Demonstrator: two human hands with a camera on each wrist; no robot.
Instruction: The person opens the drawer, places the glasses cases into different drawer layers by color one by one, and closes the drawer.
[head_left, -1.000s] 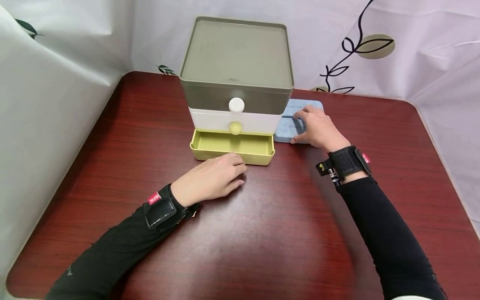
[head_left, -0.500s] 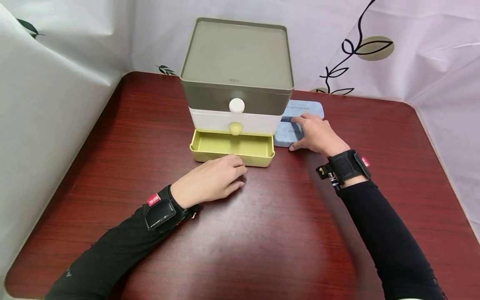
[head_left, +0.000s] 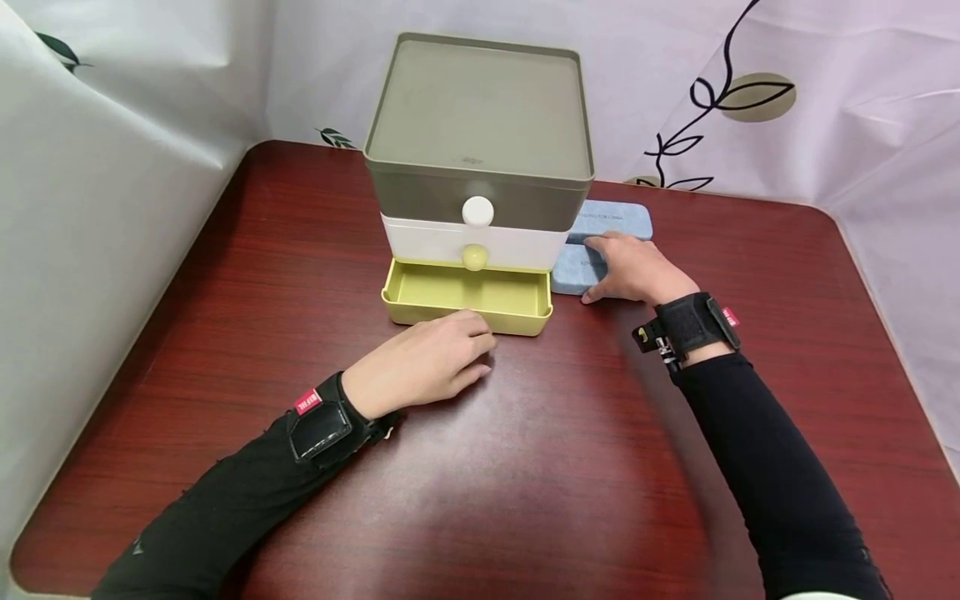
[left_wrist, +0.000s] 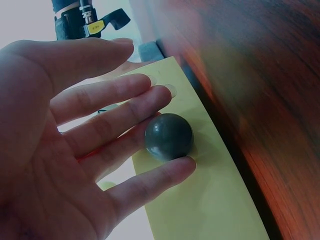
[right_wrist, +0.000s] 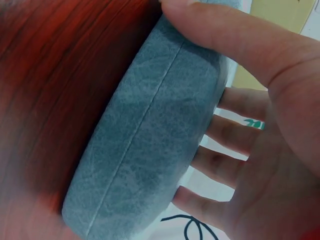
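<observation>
A small drawer cabinet [head_left: 480, 108] stands at the back of the table. Its lowest yellow-green drawer [head_left: 420, 315] is pulled out, and no contents show in it. My left hand [head_left: 423, 362] lies at the drawer's front with fairly straight fingers. In the left wrist view, a dark round knob [left_wrist: 169, 137] sits on the drawer front among those fingers. My right hand [head_left: 637, 267] grips the nearer blue glasses case [head_left: 573, 268], thumb on its near side and fingers over its far edge. Behind it lies a second blue glasses case [head_left: 618, 218], partly hidden by the cabinet.
Above the pulled-out drawer are a white drawer [head_left: 420, 237] with a yellow-green knob [head_left: 474, 257] and a grey-green drawer with a white knob [head_left: 477, 211]. White patterned cloth [head_left: 862, 125] hangs behind and beside the reddish-brown table [head_left: 540, 467].
My right hand has come slightly nearer, and the nearer glasses case has shifted a little towards me, widening the gap between the two cases. My left hand stays in place.
</observation>
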